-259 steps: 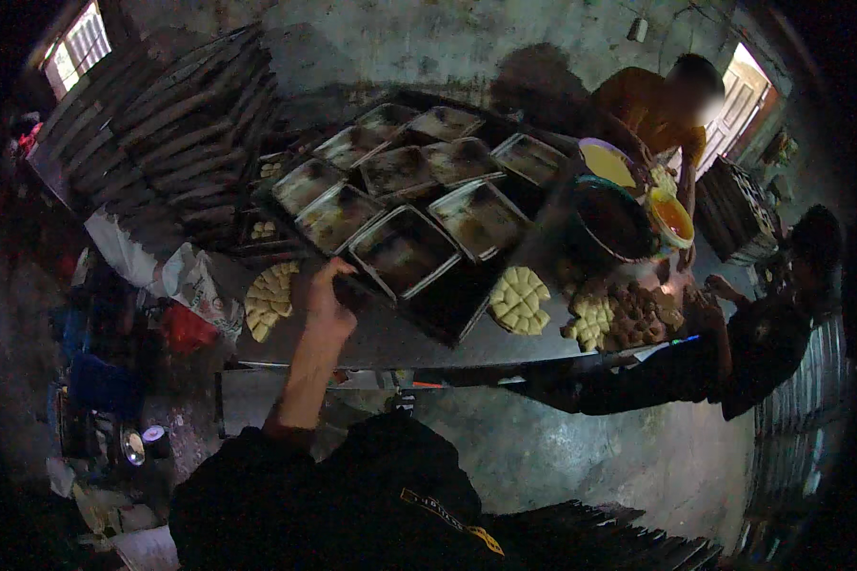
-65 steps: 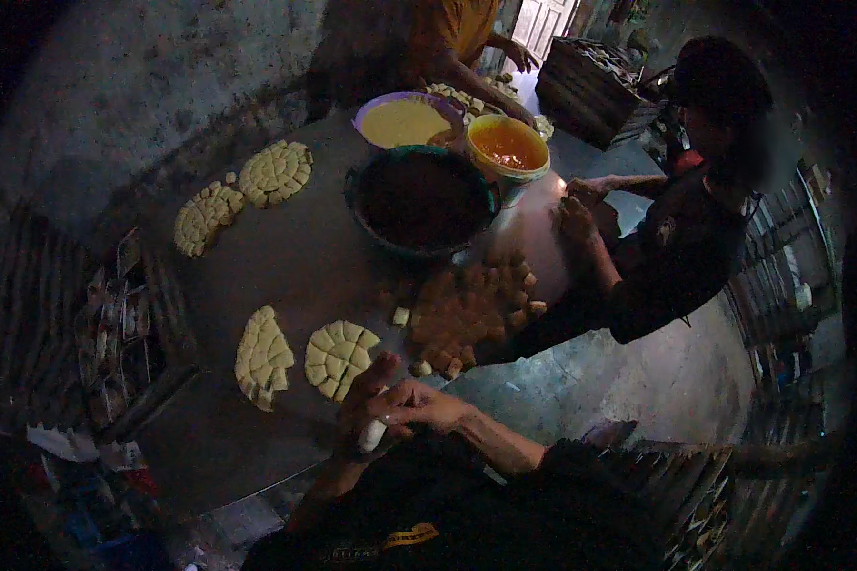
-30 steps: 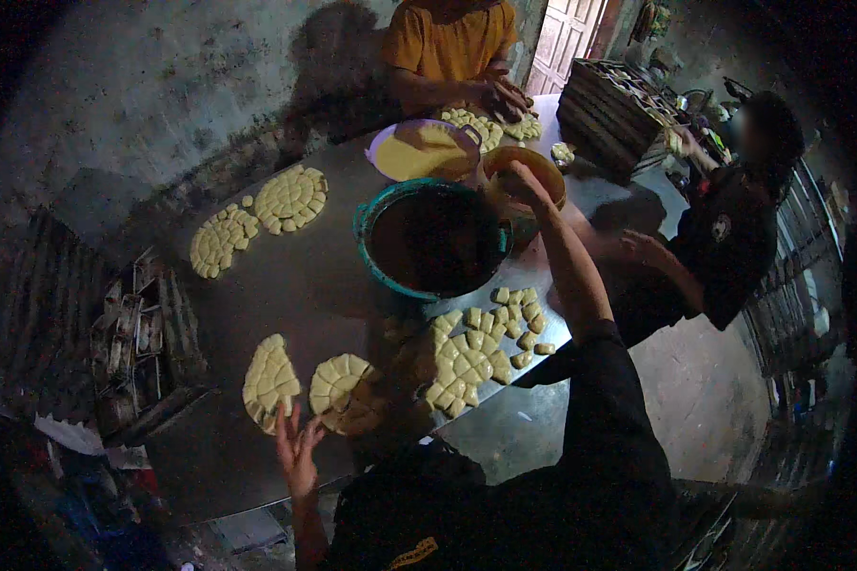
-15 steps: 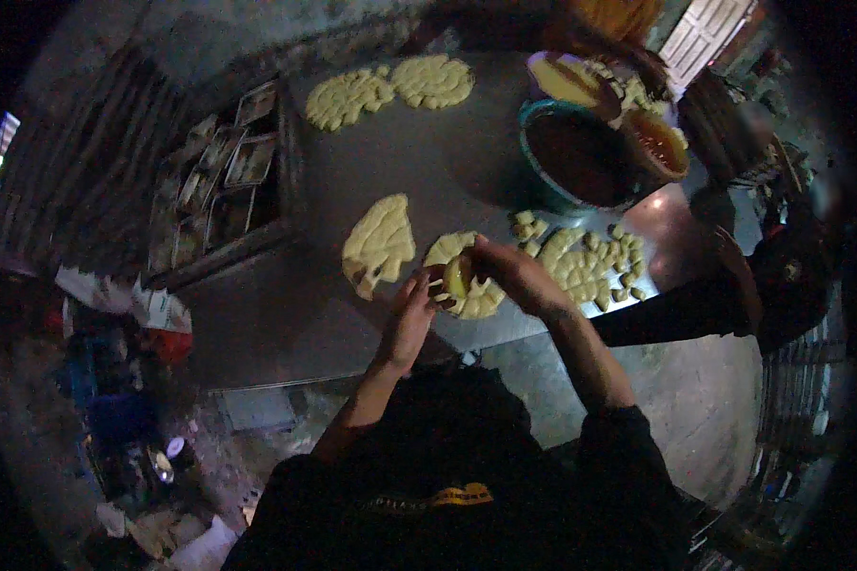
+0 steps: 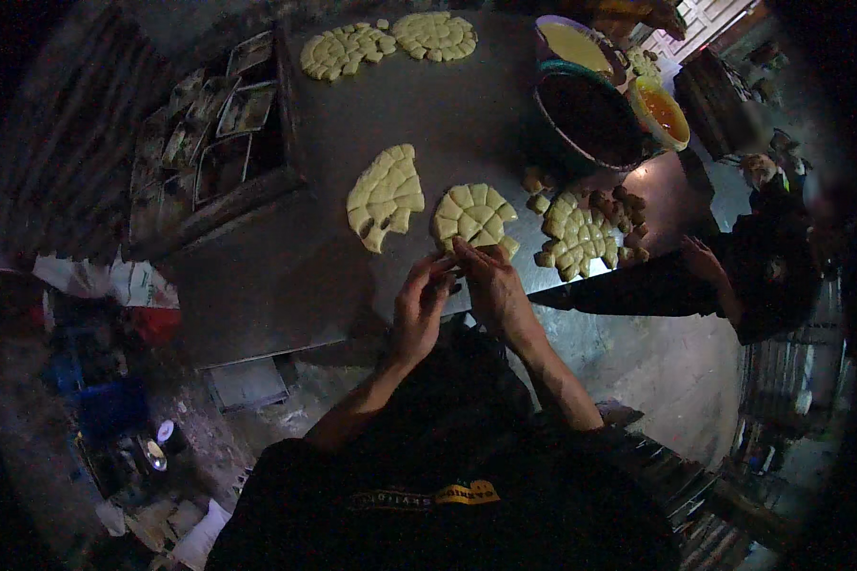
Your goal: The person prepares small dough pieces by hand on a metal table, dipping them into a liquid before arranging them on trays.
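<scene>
My left hand [image 5: 421, 303] and my right hand [image 5: 495, 293] meet at the fingertips over the table's near edge. Both have their fingers closed together, and whatever they pinch is hidden by the fingers. Right beyond them lies a round of pale dough [image 5: 473, 215] scored into wedges and blocks, with its near rim behind my right fingers. To its left is a partial slab of cut dough [image 5: 388, 195] with a ragged edge. On the right sits another cut dough slab [image 5: 579, 233], with loose small dough pieces [image 5: 630, 211] beside it.
Two more cut dough rounds [image 5: 435, 36] lie at the far edge. A teal basin [image 5: 540, 95] with dark contents stands back right, near a yellow bowl [image 5: 678, 143] of orange mix and a purple-rimmed bowl [image 5: 543, 21]. Metal pans [image 5: 248, 108] fill a crate at left. Another person's hand [image 5: 709, 266] is at right.
My hands have drawn nearer to my body, off the middle dough round. The yellow dough piece seen between them before is now hidden. The view has shifted, and the other person's hand has come into sight.
</scene>
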A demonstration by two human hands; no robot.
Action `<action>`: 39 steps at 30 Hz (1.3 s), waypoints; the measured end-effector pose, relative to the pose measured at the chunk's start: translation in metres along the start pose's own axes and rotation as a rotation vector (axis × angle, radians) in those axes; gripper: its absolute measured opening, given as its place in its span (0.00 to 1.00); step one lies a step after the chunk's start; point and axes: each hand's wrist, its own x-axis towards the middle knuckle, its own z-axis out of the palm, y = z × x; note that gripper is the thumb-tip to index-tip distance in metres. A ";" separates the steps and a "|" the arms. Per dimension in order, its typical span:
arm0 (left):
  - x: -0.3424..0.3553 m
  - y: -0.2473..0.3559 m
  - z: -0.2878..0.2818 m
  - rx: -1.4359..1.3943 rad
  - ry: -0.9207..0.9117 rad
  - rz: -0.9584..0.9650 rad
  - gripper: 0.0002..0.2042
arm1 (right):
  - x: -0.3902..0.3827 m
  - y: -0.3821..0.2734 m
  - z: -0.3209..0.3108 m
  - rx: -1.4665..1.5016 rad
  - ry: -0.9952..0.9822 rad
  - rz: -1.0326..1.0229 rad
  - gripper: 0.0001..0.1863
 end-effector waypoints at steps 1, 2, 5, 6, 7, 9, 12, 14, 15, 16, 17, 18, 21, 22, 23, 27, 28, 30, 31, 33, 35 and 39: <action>-0.001 -0.009 -0.006 0.080 -0.017 0.066 0.16 | -0.001 -0.001 -0.002 0.097 -0.067 0.061 0.22; 0.002 -0.018 -0.014 0.160 -0.034 0.132 0.17 | -0.001 -0.002 -0.009 0.194 -0.136 0.121 0.23; 0.002 -0.021 -0.024 -0.233 -0.044 -0.006 0.17 | 0.002 -0.019 -0.027 0.376 -0.172 0.233 0.21; 0.002 -0.021 -0.023 -0.476 -0.042 -0.110 0.18 | 0.001 -0.019 -0.033 0.425 -0.141 0.176 0.21; 0.006 -0.011 -0.020 -0.579 -0.038 -0.235 0.17 | 0.001 -0.017 -0.040 0.475 -0.106 0.112 0.20; 0.013 0.015 -0.012 -0.786 -0.027 -0.486 0.15 | 0.002 -0.020 -0.063 0.362 -0.173 -0.146 0.20; 0.017 0.028 0.011 -0.588 -0.058 -0.528 0.12 | -0.003 -0.003 -0.079 0.286 -0.196 -0.316 0.18; 0.016 0.029 0.028 -0.505 -0.049 -0.411 0.12 | -0.012 0.021 -0.080 0.449 -0.194 -0.145 0.12; 0.015 0.029 0.037 -0.458 -0.038 -0.358 0.11 | -0.010 0.025 -0.090 0.442 -0.239 -0.040 0.11; 0.017 0.031 0.044 -0.258 -0.087 -0.282 0.11 | -0.004 0.026 -0.104 0.428 -0.285 0.063 0.10; 0.020 0.035 0.050 -0.057 -0.134 -0.205 0.12 | 0.001 0.031 -0.114 0.414 -0.331 0.165 0.09; 0.023 0.036 0.057 0.140 -0.182 -0.130 0.12 | 0.002 0.041 -0.116 0.467 -0.308 0.160 0.07; 0.021 0.023 0.085 0.405 -0.171 0.110 0.11 | 0.001 0.072 -0.120 0.513 -0.362 0.105 0.08; 0.021 0.018 0.089 0.374 -0.128 0.073 0.10 | 0.002 0.077 -0.123 0.504 -0.344 0.077 0.08; 0.022 0.012 0.093 0.342 -0.083 0.038 0.10 | 0.004 0.080 -0.126 0.496 -0.327 0.048 0.09; 0.028 -0.006 0.112 0.176 0.173 -0.030 0.06 | 0.010 0.094 -0.138 0.414 -0.222 -0.086 0.11; 0.028 -0.004 0.122 -0.044 0.220 -0.186 0.05 | 0.011 0.100 -0.137 0.389 -0.199 -0.125 0.11; 0.028 -0.008 0.130 -0.099 0.207 -0.245 0.07 | 0.015 0.110 -0.129 0.336 -0.179 -0.218 0.11; 0.028 -0.007 0.133 -0.127 0.198 -0.275 0.08 | 0.017 0.111 -0.133 0.345 -0.288 -0.114 0.11; 0.029 0.000 0.134 -0.247 0.180 -0.477 0.10 | 0.024 0.111 -0.143 0.353 -0.508 0.091 0.12; 0.028 -0.001 0.129 -0.356 0.165 -0.541 0.12 | 0.025 0.119 -0.137 0.461 -0.464 -0.003 0.12; 0.028 -0.012 0.112 -0.417 0.128 -0.464 0.14 | 0.026 0.132 -0.125 0.558 -0.435 -0.243 0.13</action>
